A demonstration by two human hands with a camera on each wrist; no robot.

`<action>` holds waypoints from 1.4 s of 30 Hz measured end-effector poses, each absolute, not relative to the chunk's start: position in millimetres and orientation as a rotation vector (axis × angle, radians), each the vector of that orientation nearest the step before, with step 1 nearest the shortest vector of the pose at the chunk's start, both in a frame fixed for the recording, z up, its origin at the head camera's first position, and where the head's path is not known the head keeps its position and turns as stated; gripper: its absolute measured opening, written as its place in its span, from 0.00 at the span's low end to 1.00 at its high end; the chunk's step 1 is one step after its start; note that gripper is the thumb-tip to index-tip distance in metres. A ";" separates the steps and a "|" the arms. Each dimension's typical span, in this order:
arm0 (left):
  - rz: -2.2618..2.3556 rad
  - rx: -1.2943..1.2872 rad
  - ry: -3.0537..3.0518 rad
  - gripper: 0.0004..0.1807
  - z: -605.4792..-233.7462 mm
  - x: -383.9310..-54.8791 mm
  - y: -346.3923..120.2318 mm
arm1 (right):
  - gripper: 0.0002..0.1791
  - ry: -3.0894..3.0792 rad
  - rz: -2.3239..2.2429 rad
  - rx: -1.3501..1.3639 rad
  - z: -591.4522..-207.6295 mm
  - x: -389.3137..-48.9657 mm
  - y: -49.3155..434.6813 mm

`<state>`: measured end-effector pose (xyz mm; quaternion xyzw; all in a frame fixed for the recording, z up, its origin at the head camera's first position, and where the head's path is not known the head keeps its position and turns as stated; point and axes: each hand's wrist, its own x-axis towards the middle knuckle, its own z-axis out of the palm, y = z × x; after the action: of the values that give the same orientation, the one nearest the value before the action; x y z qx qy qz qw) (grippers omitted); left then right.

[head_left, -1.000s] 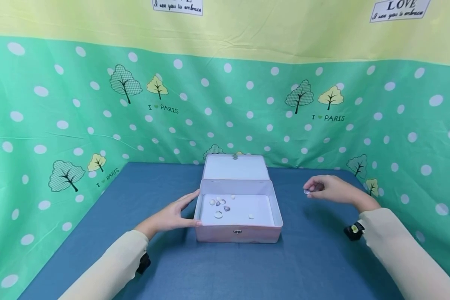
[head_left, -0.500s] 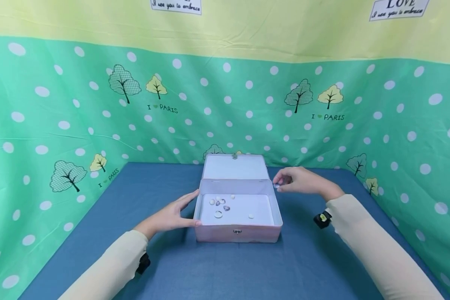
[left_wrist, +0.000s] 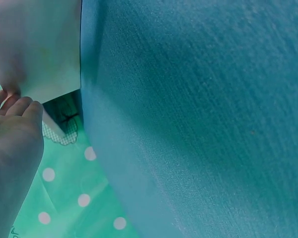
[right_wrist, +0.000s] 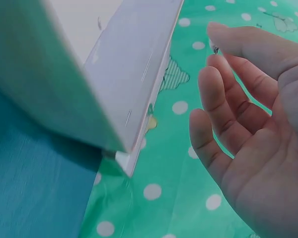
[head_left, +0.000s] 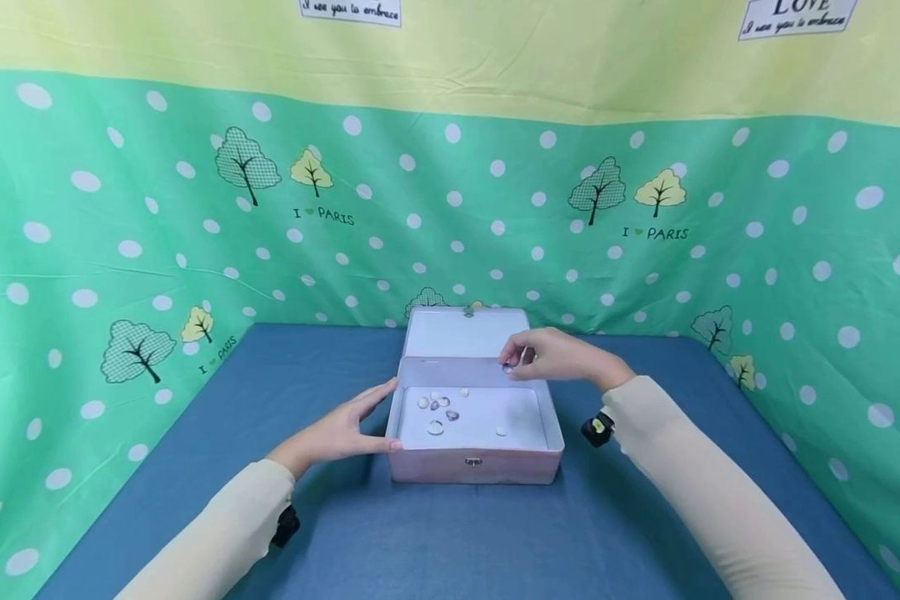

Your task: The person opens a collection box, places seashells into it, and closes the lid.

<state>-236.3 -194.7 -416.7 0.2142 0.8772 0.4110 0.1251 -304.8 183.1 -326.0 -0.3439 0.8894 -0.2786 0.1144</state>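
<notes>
My right hand (head_left: 558,353) pinches a small, purplish-white seashell (head_left: 506,367) between thumb and fingertips, above the back right part of a pink tin box (head_left: 431,467). In the right wrist view, a sliver of that seashell (right_wrist: 213,46) shows at the fingertips; the other fingers are loosely bent. My left hand (head_left: 337,431) rests against the box's left side, thumb at the front corner and fingers spread along the wall. Several small shells lie on the white floor of the box, among them a round pale one (head_left: 436,427) and a purple-brown one (head_left: 452,415).
The box's hinged lid (head_left: 450,332) stands raised at the back. A metal clasp (head_left: 473,462) sits on the front wall. Blue cloth covers the table (head_left: 450,542), and a green dotted curtain (head_left: 390,208) hangs behind and at the sides.
My right hand has moved left with the seashell, from the table's right side to over the box. The left hand and the box have stayed put.
</notes>
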 end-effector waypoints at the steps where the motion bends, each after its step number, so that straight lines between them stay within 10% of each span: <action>1: 1.198 0.624 2.557 0.56 -416.7 -236.3 -194.8 | 0.09 2.605 -0.816 -1.015 -326.1 -305.7 180.0; 42: 1.260 0.585 2.528 0.56 -418.7 -233.8 -195.2 | 0.11 2.506 -0.730 -0.907 -347.8 -320.9 147.4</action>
<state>-233.8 -195.2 -418.7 0.2010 0.8693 0.4331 0.1281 -320.9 147.4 -347.8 -0.3224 0.8908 -0.2594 0.1879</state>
